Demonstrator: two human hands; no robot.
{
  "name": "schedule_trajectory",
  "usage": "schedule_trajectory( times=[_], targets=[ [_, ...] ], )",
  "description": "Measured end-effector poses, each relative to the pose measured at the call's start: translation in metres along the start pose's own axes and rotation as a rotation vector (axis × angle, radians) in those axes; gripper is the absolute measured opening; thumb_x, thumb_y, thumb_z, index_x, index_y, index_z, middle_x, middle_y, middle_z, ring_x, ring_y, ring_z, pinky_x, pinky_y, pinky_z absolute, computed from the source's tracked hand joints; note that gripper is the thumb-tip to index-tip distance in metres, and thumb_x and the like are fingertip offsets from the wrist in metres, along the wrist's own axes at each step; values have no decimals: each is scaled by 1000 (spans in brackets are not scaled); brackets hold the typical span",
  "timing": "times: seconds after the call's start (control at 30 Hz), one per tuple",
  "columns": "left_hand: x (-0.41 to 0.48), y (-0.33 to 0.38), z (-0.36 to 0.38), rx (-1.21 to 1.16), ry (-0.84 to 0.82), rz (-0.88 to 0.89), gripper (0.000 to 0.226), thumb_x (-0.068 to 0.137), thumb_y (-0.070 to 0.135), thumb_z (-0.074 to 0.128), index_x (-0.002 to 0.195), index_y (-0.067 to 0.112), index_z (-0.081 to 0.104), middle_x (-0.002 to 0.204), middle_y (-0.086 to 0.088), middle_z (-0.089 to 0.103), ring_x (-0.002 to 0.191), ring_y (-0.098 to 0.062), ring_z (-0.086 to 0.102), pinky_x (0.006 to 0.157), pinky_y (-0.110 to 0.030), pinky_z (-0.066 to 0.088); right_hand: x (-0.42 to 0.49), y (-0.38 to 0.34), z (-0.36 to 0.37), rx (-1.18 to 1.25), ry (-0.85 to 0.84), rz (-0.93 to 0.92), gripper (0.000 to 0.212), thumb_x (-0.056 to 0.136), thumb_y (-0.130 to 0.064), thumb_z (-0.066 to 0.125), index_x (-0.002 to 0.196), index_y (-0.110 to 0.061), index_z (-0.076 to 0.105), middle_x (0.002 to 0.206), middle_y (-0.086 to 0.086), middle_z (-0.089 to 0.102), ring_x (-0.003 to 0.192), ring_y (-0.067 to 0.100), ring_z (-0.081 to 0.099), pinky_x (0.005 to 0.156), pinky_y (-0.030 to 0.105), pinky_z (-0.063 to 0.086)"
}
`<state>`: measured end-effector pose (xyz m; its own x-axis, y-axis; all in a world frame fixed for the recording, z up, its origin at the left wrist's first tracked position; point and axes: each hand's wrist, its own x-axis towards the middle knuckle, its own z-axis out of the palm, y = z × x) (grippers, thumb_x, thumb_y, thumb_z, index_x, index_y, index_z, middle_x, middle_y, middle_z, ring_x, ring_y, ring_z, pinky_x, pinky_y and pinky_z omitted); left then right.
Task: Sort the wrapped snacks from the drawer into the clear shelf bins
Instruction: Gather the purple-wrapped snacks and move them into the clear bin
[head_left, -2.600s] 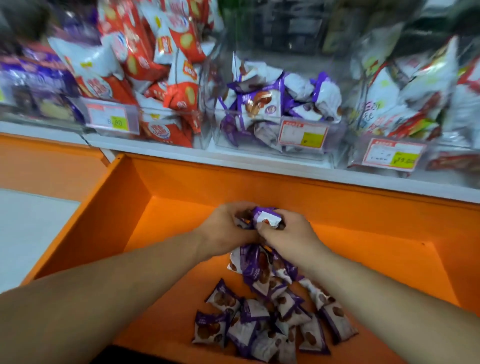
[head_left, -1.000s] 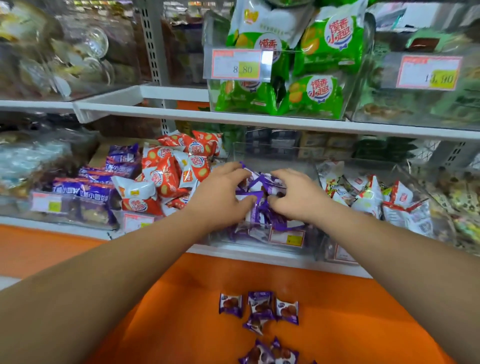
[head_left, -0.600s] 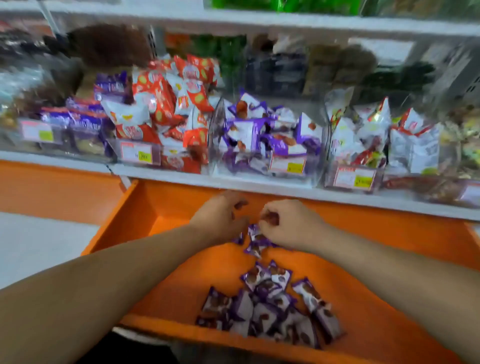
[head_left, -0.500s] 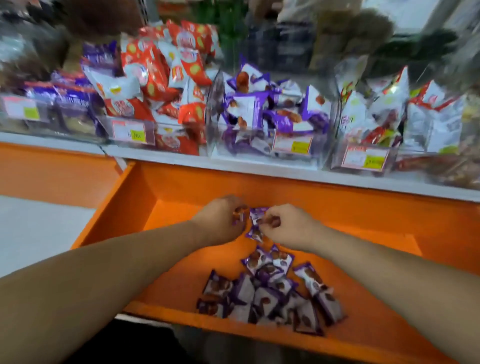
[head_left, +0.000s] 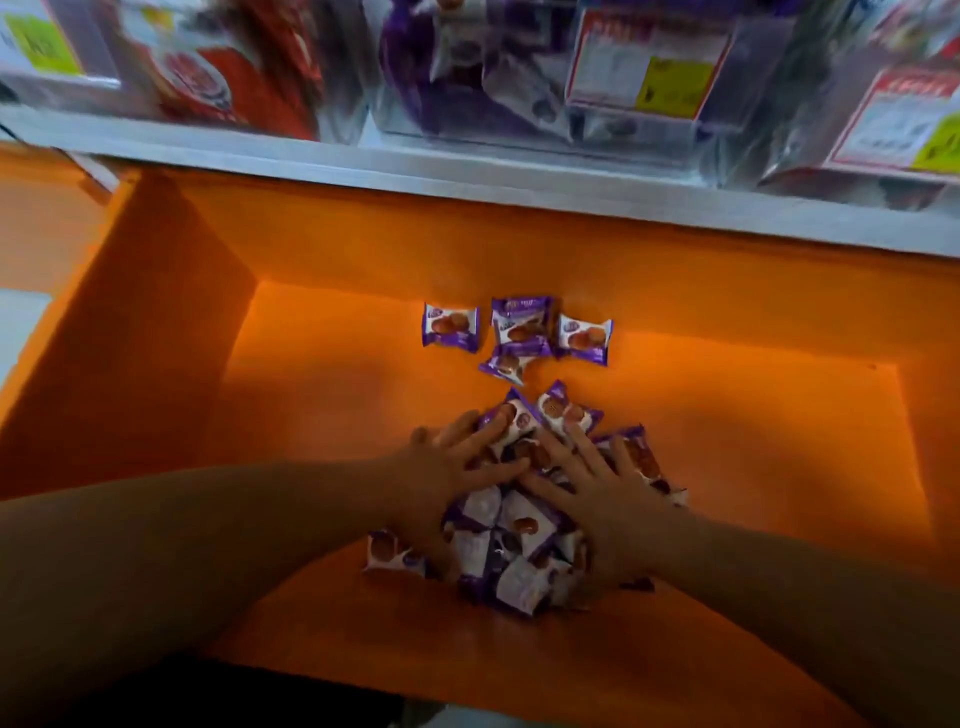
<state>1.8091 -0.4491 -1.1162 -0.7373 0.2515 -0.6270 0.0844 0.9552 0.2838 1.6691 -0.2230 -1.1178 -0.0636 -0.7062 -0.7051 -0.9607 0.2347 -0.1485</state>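
Note:
A heap of purple-and-white wrapped snacks (head_left: 511, 545) lies in the open orange drawer (head_left: 322, 374). My left hand (head_left: 447, 467) and my right hand (head_left: 602, 488) rest on either side of the heap's top, fingers spread flat over the packets and meeting near the middle. A few loose purple snacks (head_left: 517, 330) lie farther back in the drawer, apart from my hands. Above the drawer, the clear bin of purple snacks (head_left: 467, 67) stands on the white shelf (head_left: 467, 176), blurred.
A clear bin of red packets (head_left: 223, 78) stands left of the purple bin, and another bin with a price tag (head_left: 904, 119) at the right. The drawer's tall orange side walls flank my forearms. Pale floor (head_left: 21, 322) shows at the far left.
My hands came down from the purple shelf bin into the drawer, left the small back group of packets, and now lie spread over the nearer heap. The view tilted down.

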Motion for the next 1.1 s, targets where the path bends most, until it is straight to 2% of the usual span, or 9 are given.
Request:
schedule_trajectory(
  times=[0.1, 0.23, 0.33, 0.5, 0.67, 0.83, 0.9, 1.0, 1.1],
  targets=[
    [6, 0, 7, 1, 69, -66, 135, 62, 86, 71, 149, 55, -27, 158, 7, -45, 151, -37, -28, 115, -72, 3, 5, 7, 4, -35, 78, 10, 144, 59, -91, 67, 147, -46, -37, 151, 1, -54, 139, 35, -49, 112, 71, -17],
    [7, -15, -11, -53, 207, -258, 114, 75, 86, 57, 155, 50, -15, 166, 7, -29, 156, -34, -6, 119, -60, 25, 7, 28, -10, 79, 219, 127, 131, 70, -85, 63, 150, -47, -33, 165, -2, -33, 151, 34, -30, 120, 68, 0],
    [-3, -25, -25, -30, 258, -290, 108, 83, 86, 47, 159, 39, -15, 166, 2, -28, 156, -28, -13, 124, -59, 18, -3, 42, -17, 161, 313, 271, 126, 68, -94, 52, 152, -46, -30, 168, -2, -21, 154, 31, -21, 120, 66, 12],
    [-33, -34, -4, 162, 4, -4, 131, 64, 89, 64, 153, 50, -24, 157, 5, -46, 146, -33, -39, 112, -72, -15, -29, 40, -8, 140, 99, 319, 160, 45, -90, 75, 144, -46, -42, 152, -2, -53, 142, 35, -45, 113, 77, 0],
    [-23, -22, 13, 153, 61, -38, 124, 71, 84, 62, 148, 54, -30, 159, 2, -44, 151, -37, -27, 114, -79, 2, -35, 35, 5, 108, 45, 299, 166, 44, -76, 87, 141, -47, -45, 148, -1, -58, 142, 36, -45, 113, 79, 10],
    [-2, -12, -9, 34, 305, -272, 116, 83, 73, 61, 152, 45, -28, 166, 0, -28, 155, -32, -1, 105, -52, 47, -23, 38, -12, 189, 254, 372, 145, 58, -89, 70, 148, -46, -36, 164, -2, -34, 154, 36, -20, 111, 67, 36],
    [2, -13, -19, -11, 343, -386, 120, 78, 78, 62, 152, 46, -27, 167, 0, -26, 155, -33, -1, 102, -55, 49, -20, 41, -17, 277, 293, 467, 153, 50, -87, 76, 148, -47, -34, 163, -5, -34, 153, 35, -22, 110, 67, 38],
    [0, -23, -24, -236, 284, -679, 140, 59, 89, 69, 152, 46, -28, 166, -1, -29, 154, -43, -1, 100, -61, 50, -17, 50, -17, 483, 265, 602, 168, 37, -79, 87, 141, -52, -42, 158, -4, -44, 147, 40, -34, 117, 72, 20],
    [-4, -28, -15, -545, 170, -865, 150, 53, 84, 78, 156, 42, -23, 168, -11, -17, 151, -53, 5, 112, -62, 36, -17, 55, -9, 715, 210, 721, 177, 29, -74, 92, 142, -51, -41, 158, 2, -44, 148, 48, -28, 119, 69, 13]
  ],
)
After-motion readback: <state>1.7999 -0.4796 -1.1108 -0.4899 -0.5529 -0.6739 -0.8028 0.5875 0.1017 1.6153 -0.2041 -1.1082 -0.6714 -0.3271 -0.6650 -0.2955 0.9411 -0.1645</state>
